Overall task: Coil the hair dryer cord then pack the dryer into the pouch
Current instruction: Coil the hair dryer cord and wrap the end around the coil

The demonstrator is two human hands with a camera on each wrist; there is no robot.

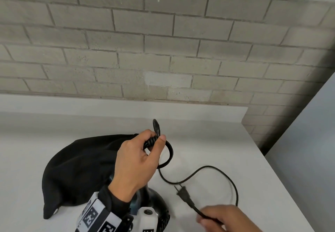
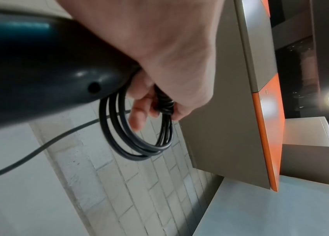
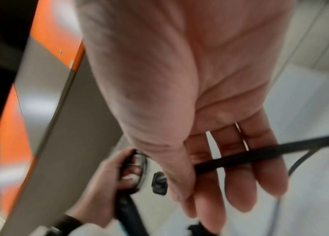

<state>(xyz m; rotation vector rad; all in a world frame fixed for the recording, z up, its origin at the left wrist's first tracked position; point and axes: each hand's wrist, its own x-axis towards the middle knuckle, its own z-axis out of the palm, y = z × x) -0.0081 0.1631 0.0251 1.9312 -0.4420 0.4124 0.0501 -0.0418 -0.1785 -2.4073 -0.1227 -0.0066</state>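
Observation:
My left hand [image 1: 154, 141] holds the black hair dryer [image 1: 155, 206] by its handle [image 2: 38, 67] above the white table. Its thumb and fingers also pinch several small loops of coiled cord [image 1: 168, 152], which hang from my left hand [image 2: 157, 115] as a coil [image 2: 139, 143]. The loose cord [image 1: 217, 170] arcs over the table to the two-pin plug [image 1: 184, 193]. My right hand [image 1: 208, 217] pinches the cord just behind the plug, and at my right hand [image 3: 204, 169] the thumb presses the cord [image 3: 240, 156] against the fingers. The black pouch [image 1: 76, 168] lies limp behind the dryer.
The white table [image 1: 235, 141] meets a grey brick wall [image 1: 163, 50] at the back. Its right edge runs diagonally toward me. A beige and orange panel [image 2: 268, 111] hangs overhead.

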